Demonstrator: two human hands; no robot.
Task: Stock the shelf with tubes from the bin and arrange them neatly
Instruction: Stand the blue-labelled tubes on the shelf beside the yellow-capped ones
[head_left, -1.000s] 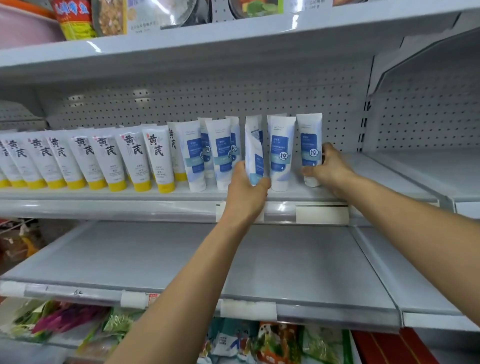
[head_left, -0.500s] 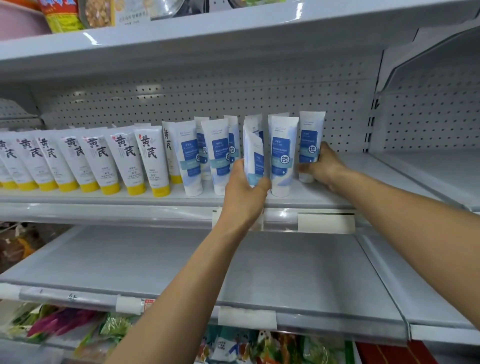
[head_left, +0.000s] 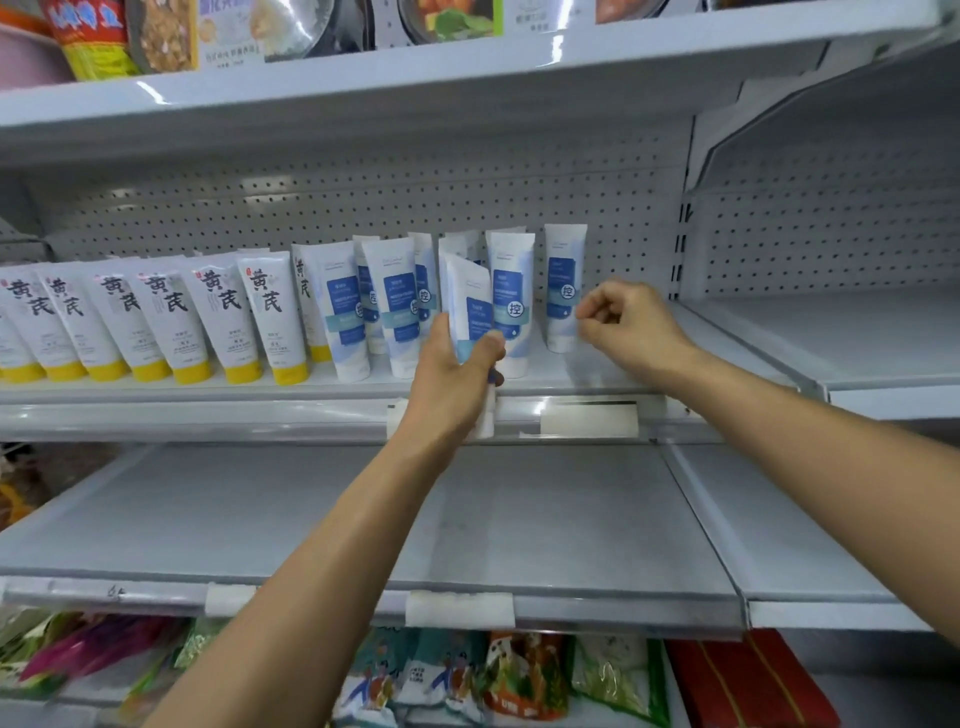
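A white metal shelving unit fills the view, its back a pegboard (head_left: 363, 197). The top shelf (head_left: 311, 88) carries food packs (head_left: 156, 36), cut off by the upper edge. The lower shelf (head_left: 519, 519) is pale grey, and under it lie blurred coloured packets (head_left: 467, 675), too smeared to read.

On the middle shelf (head_left: 156, 410), along its front edge, stands a row of yellow-capped tubes (head_left: 171, 322), caps down and long axes upright, leaning slightly. The row's left end runs out of the picture. Next to them, towards the shelf's right end, stand the blue-label tubes (head_left: 395, 306), also caps down. Those at the back are half hidden behind the front ones.

The left grip (head_left: 452, 374) is clamped round a tube (head_left: 470, 306) at the shelf's front edge, between the blue-label tubes. The tube stands upright, flat sealed end up and label towards the camera. Its lower end is covered by the palm.

The right grip (head_left: 628, 325) has its fingers curled together and holds nothing. It sits just beside the end tube (head_left: 565, 291), the last in the row. Whether a fingertip touches that tube cannot be told.

A blank price label (head_left: 589, 418) sits on the shelf's front rail.
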